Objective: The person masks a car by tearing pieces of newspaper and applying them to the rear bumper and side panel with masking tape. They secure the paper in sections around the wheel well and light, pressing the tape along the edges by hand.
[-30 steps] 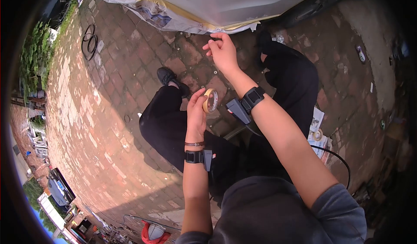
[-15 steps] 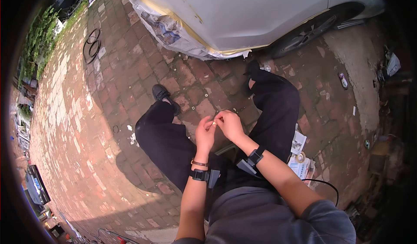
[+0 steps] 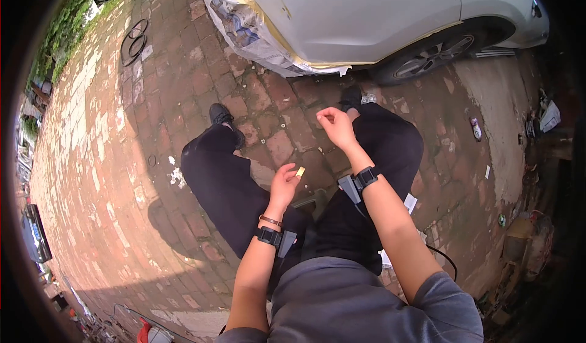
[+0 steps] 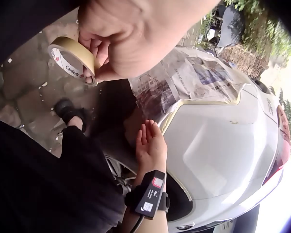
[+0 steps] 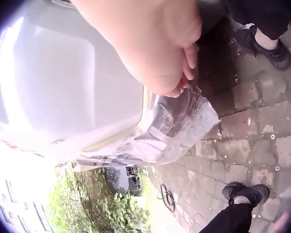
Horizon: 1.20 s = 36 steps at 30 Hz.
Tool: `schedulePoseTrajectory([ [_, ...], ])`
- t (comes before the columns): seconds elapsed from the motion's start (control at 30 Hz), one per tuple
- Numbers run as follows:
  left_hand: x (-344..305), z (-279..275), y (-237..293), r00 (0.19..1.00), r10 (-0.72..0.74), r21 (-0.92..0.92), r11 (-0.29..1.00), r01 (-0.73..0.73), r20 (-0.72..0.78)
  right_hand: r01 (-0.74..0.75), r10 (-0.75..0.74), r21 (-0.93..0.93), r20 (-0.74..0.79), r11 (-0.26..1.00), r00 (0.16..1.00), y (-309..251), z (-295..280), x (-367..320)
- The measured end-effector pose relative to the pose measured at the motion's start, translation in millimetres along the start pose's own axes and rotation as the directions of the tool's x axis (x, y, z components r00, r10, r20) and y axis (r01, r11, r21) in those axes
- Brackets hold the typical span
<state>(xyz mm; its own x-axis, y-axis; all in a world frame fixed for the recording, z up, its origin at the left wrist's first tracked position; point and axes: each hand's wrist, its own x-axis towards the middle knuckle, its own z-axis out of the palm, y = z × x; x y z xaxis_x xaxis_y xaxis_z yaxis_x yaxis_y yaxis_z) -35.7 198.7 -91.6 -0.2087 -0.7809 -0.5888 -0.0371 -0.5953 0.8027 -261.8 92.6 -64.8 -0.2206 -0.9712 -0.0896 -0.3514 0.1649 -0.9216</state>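
A roll of masking tape [image 4: 68, 57] with a white printed core is held in the fingers of my left hand [image 3: 282, 187]. The head view shows it nearly edge-on as a small yellow band, while the left wrist view shows its ring. My right hand [image 3: 337, 128] is held apart from the roll, farther forward and to the right, above the brick ground. Its fingers bend loosely, and nothing shows between them in the left wrist view. Beyond the hands is a silver car [image 3: 366, 19], with newspaper [image 3: 235, 28] fixed along its lower edge by yellow tape [image 3: 268, 19].
My bent legs in black trousers [image 3: 213, 172] stand on either side of the hands. The car's wheel [image 3: 433, 56] is at the upper right. A looped black cable [image 3: 134, 42] lies on the bricks, and a small can [image 3: 475, 129] is on the right.
The hands came together at the tape roll half a second ago. They have since parted, the right hand moving forward and right. The head view has tilted to show more of the car.
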Motion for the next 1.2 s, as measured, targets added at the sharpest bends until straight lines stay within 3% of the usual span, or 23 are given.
schedulePoseTrajectory([
  [0.03,-2,-1,0,1.0,-0.012,-0.005,1.0,0.012,-0.008,0.039,-0.054,-0.181,-0.079,0.983,0.995,-6,-14,26],
  [0.1,-4,-1,-4,0.999,-0.014,-0.019,1.0,0.013,-0.043,0.096,-0.127,-0.348,-0.067,0.933,0.99,-5,-37,79],
  [0.13,-3,-3,-7,0.999,-0.015,-0.01,1.0,0.014,-0.049,0.256,-0.291,-0.473,-0.001,0.843,0.957,-4,-49,99],
  [0.17,1,-3,-13,0.998,-0.017,-0.023,1.0,0.016,-0.062,0.326,-0.355,-0.575,0.066,0.75,0.933,-4,-59,116],
  [0.2,0,-2,-10,0.997,-0.029,-0.04,0.999,0.026,-0.07,0.307,-0.281,-0.607,0.14,0.733,0.949,-4,-68,127],
  [0.3,2,4,-9,0.985,0.049,0.019,0.999,-0.047,-0.167,0.239,-0.146,-0.551,0.207,0.8,0.967,-10,-63,112],
  [0.37,8,5,-14,0.988,0.069,-0.012,0.997,-0.071,-0.142,0.226,-0.103,-0.486,0.266,0.844,0.958,-3,-44,79],
  [0.47,10,8,-13,0.988,0.108,-0.02,0.994,-0.111,-0.107,0.214,-0.006,-0.33,0.533,0.92,0.846,-6,-4,-10],
  [0.53,12,9,-12,0.987,0.136,-0.006,0.991,-0.137,-0.082,0.235,0.031,-0.327,0.638,0.915,0.769,-14,17,-63],
  [0.67,11,8,-17,0.99,0.13,0.084,0.989,-0.126,-0.051,0.176,-0.035,-0.33,0.392,0.927,0.919,-8,44,-112],
  [0.8,5,10,-14,0.988,0.15,0.119,0.982,-0.144,-0.042,0.166,-0.051,-0.328,0.332,0.93,0.942,-15,42,-124],
  [0.87,5,10,-13,0.984,0.177,0.22,0.96,-0.172,-0.005,0.107,0.004,-0.364,0.291,0.925,0.957,-17,41,-126],
  [1.0,8,15,-16,0.98,0.201,0.196,0.96,-0.197,0.001,0.05,0.016,-0.305,0.209,0.951,0.978,-12,40,-127],
  [1.2,7,12,-13,0.973,0.219,0.281,0.932,-0.231,0.073,-0.004,0.081,-0.319,0.23,0.948,0.97,2,36,-128],
])
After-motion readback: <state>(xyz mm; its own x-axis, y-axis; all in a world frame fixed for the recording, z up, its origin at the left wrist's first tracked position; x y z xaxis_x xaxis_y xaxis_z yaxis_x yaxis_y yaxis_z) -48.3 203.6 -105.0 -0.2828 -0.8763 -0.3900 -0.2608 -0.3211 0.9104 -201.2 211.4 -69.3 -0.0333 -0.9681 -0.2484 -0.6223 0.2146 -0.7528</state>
